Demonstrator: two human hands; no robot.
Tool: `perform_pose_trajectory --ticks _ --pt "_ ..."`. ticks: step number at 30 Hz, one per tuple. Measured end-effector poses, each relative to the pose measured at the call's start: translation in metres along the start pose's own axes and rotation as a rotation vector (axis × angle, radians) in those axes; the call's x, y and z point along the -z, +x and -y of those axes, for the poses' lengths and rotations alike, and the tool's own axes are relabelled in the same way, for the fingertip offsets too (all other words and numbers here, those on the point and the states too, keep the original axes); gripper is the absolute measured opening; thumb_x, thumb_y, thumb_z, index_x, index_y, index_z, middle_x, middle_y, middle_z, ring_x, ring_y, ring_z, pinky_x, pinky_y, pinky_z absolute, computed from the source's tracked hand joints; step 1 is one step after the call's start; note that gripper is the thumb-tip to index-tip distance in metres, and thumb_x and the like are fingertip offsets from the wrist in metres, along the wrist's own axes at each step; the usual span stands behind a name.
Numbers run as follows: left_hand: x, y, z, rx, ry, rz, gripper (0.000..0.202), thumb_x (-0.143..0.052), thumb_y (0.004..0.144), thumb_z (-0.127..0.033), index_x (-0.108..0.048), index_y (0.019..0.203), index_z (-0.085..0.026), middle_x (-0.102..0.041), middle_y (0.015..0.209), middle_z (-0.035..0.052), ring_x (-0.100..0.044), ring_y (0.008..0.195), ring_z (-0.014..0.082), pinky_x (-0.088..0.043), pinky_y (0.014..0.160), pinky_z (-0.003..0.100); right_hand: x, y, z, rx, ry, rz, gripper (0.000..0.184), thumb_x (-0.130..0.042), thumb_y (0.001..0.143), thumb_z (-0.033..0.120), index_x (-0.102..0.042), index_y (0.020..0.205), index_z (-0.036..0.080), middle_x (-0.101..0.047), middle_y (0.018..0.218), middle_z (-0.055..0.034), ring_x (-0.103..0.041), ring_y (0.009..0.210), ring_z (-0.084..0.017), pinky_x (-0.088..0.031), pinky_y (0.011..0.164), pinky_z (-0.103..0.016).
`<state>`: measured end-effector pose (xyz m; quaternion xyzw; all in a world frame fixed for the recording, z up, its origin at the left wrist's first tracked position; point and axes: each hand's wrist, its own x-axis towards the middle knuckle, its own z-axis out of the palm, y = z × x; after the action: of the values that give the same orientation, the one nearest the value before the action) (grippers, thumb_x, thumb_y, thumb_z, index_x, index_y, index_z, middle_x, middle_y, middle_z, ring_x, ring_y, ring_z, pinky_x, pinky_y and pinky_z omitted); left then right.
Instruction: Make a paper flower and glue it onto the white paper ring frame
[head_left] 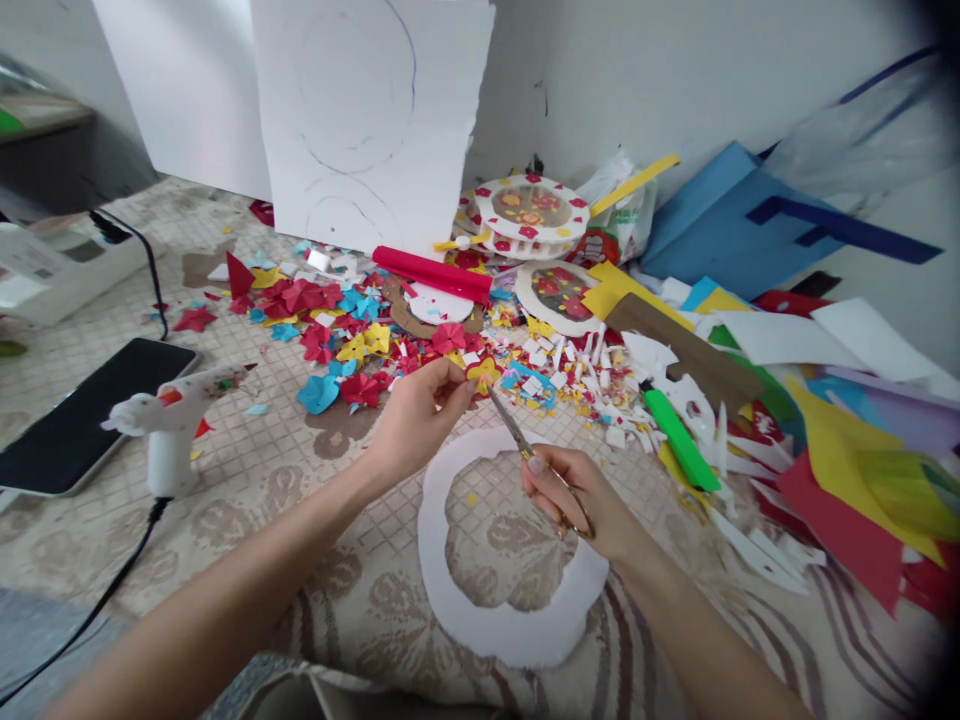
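My right hand [559,485] is wrapped round a pair of scissors [512,420], whose narrow blades point up and left. The blade tips reach a small paper flower [484,374], yellow with a red edge. Thumb and fingers of my left hand [420,412] pinch this flower at its left side. Below both hands lies a white scalloped ring [439,560], flat on the patterned cloth. The right hand hovers over the ring's upper right part and hides some of it.
Paper flowers [300,300] and scraps [592,375] cover the table's middle. A glue gun [169,420] and phone [90,410] are at left. Behind stand white boards [360,120], a decorated round piece [532,215] and a blue bag [735,220]. Coloured sheets [847,500] are piled right.
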<state>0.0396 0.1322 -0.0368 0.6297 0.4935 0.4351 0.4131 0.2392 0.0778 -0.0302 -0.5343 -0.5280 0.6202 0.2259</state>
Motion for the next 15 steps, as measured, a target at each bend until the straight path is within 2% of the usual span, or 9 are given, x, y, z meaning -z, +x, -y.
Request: perform_pose_trajectory --ticks 15 --pt "-0.0003 0.0012 0.002 0.003 -0.053 0.009 0.016 -0.053 0.084 -0.031 -0.053 0.076 -0.017 -0.066 0.071 0.0034 -0.064 0.068 0.0133 -0.051 0.062 0.024 0.0002 0.0001 -0.0008 0.006 0.007 0.0 0.049 -0.049 0.078 0.067 -0.045 0.065 0.02 -0.033 0.04 0.0088 -0.028 0.034 -0.006 -0.029 0.034 -0.019"
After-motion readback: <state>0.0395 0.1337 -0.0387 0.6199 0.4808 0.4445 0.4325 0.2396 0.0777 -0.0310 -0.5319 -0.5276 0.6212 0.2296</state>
